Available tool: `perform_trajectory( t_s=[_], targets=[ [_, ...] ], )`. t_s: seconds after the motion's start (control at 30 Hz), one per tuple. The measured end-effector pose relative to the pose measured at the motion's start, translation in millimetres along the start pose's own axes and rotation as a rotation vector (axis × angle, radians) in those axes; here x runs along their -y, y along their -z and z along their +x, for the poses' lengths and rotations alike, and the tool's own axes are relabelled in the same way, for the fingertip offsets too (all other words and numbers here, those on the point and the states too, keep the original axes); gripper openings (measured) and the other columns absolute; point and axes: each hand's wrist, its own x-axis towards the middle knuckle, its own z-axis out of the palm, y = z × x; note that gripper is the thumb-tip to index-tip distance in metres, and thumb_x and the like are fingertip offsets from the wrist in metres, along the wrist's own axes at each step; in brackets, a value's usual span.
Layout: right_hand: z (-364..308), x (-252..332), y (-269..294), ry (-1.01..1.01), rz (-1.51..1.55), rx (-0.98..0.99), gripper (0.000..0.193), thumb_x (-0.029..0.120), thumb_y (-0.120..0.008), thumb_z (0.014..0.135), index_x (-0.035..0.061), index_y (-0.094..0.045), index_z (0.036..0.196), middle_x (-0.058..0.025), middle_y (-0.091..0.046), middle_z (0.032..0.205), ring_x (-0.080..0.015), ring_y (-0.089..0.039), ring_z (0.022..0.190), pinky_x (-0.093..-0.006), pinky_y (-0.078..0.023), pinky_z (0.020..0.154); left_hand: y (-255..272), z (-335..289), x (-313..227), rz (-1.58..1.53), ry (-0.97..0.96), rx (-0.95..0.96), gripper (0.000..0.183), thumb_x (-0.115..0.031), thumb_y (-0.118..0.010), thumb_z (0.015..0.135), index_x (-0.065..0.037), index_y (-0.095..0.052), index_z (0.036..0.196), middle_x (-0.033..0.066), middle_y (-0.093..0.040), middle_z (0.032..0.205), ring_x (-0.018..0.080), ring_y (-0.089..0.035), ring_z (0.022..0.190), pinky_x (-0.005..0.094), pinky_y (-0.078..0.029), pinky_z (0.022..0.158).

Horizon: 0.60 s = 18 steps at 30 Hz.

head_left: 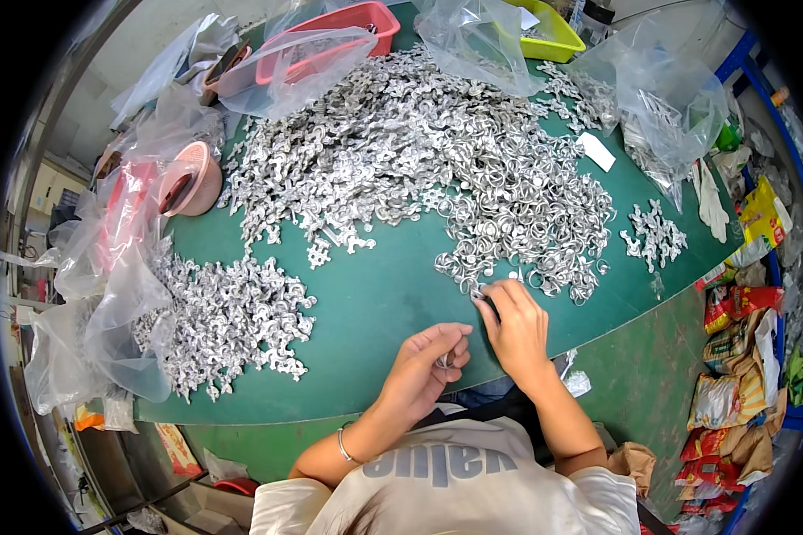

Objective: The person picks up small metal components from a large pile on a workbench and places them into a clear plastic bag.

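My left hand [422,364] is half curled near the table's front edge, closed around small silver metal rings [444,360]; the fingers partly cover them, so I cannot tell how many. My right hand [517,332] reaches to the near edge of a heap of silver ring-shaped parts [526,223]. Its thumb and fingertips are pinched together on a small metal ring [476,292] at the heap's edge. Beyond both hands, the ring heap runs into a larger heap of silver cross-shaped metal parts [348,143].
The green table [375,294] also bears a smaller heap of metal parts [232,316] at left and a little cluster [653,234] at right. Around its rim stand a pink basket [385,25], a yellow-green basket [558,45], a pink cup [207,183] and clear plastic bags [660,89].
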Motion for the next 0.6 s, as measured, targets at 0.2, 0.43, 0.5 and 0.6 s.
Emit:
perform_trajectory(
  t_s=[0.2,0.43,0.5,0.6],
  targets=[
    [-14,-7,17,-0.409,0.61,-0.074,0.006,-0.003,-0.062,0.076,-0.002,-0.058,0.081,-0.0055,-0.056,0.069,-0.0068,-0.049,0.052,-0.0196,-0.035,0.042,-20,-5,5,0.091,-0.056,-0.205,0.02,-0.009,-0.052,0.087,0.0,-0.057,0.103,0.0016,-0.053,0.08,0.0079,-0.042,0.058,0.0186,-0.033,0.047],
    [-14,-7,31,-0.066,0.138,-0.022,0.009,-0.001,-0.063,0.074,-0.0007,-0.058,0.082,-0.0089,-0.057,0.072,-0.0228,-0.057,0.062,-0.0317,-0.045,0.054,-11,-2,2,0.139,-0.062,-0.124,0.02,-0.008,-0.05,0.087,0.0,-0.056,0.105,0.0012,-0.053,0.082,0.0065,-0.038,0.056,0.0185,-0.031,0.046],
    [-13,-3,30,-0.081,0.131,-0.008,0.012,0.002,-0.064,0.073,0.0009,-0.058,0.083,-0.0106,-0.057,0.078,-0.0306,-0.057,0.073,-0.0374,-0.046,0.062,-9,-2,3,0.119,-0.077,-0.141,0.02,-0.007,-0.05,0.087,0.0,-0.056,0.105,0.001,-0.053,0.083,0.0065,-0.038,0.056,0.0186,-0.031,0.046],
    [-2,1,23,-0.015,0.003,-0.231,0.013,0.005,-0.063,0.074,0.0028,-0.059,0.086,-0.0104,-0.056,0.087,-0.0289,-0.055,0.079,-0.0365,-0.045,0.06,-9,-1,4,0.132,-0.112,-0.189,0.019,-0.006,-0.05,0.086,0.0,-0.056,0.104,0.0009,-0.052,0.083,0.0063,-0.038,0.056,0.0188,-0.031,0.047]
  ],
)
